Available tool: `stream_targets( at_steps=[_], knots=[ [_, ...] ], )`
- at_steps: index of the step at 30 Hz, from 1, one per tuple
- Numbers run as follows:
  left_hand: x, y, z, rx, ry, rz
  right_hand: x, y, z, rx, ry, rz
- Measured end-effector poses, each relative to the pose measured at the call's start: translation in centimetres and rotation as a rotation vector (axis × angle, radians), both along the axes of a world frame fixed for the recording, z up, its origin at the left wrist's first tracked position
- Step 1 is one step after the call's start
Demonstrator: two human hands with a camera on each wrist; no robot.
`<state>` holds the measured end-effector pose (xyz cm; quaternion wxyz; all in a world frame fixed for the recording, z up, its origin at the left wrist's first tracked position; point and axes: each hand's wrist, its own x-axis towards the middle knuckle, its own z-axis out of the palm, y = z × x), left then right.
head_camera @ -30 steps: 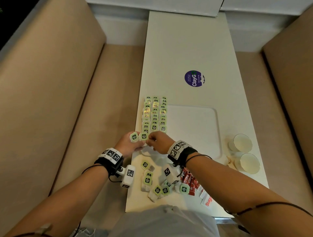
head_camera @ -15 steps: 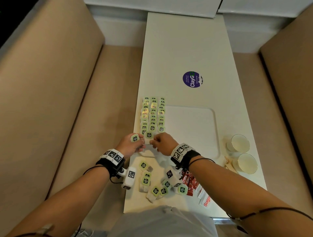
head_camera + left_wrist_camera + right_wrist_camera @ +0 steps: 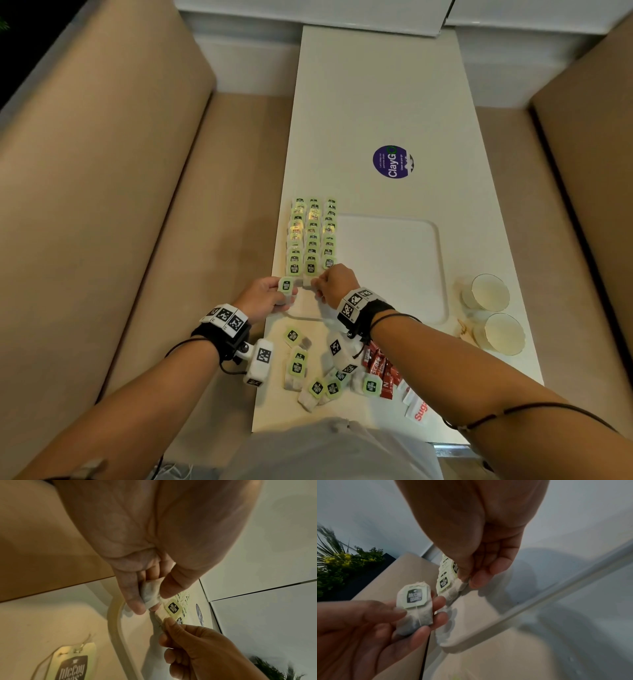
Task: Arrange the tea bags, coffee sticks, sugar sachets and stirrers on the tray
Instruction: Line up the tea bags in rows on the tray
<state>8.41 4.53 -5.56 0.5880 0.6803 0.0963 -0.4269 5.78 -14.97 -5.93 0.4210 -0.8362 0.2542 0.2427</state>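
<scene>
A white tray [image 3: 390,267] carries three rows of green-tagged tea bags [image 3: 311,236] along its left side. My left hand [image 3: 286,291] hovers at the tray's near left corner and holds one tea bag [image 3: 416,607] between thumb and fingers, tag up. My right hand [image 3: 317,284] pinches the bottom of another tea bag [image 3: 453,589] that lies at the near end of the middle row, its tag [image 3: 172,607] facing up. Several loose tea bags [image 3: 308,373], red coffee sticks [image 3: 380,370] and sugar sachets [image 3: 418,407] lie by the table's front edge.
Two paper cups [image 3: 486,291] [image 3: 503,334] stand right of the tray, with small brown pieces beside them. A purple round sticker [image 3: 393,161] marks the table beyond the tray. Beige benches flank the narrow white table [image 3: 376,85].
My right hand carried its tea bag away from the left hand and set it down at the near end of the middle row. The left hand kept hold of its tea bag.
</scene>
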Motion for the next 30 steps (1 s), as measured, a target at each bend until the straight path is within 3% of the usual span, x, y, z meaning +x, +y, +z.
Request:
stream_targets(
  at_steps=[8, 15, 22, 30],
  knots=[
    [-0.3, 0.1, 0.2, -0.026, 0.002, 0.037, 0.3, 0.3, 0.1, -0.082, 0.047, -0.004],
    [-0.2, 0.2, -0.3, -0.007, -0.028, 0.015, -0.8, -0.1, 0.6, -0.093, -0.047, 0.033],
    [-0.4, -0.5, 0.2, 0.021, -0.102, -0.057, -1.7, 0.3, 0.7, 0.207, -0.244, 0.181],
    [-0.6, -0.9, 0.1, 0.136, -0.278, -0.106, -1.7, 0.0, 0.9, 0.212, -0.280, 0.179]
  ],
)
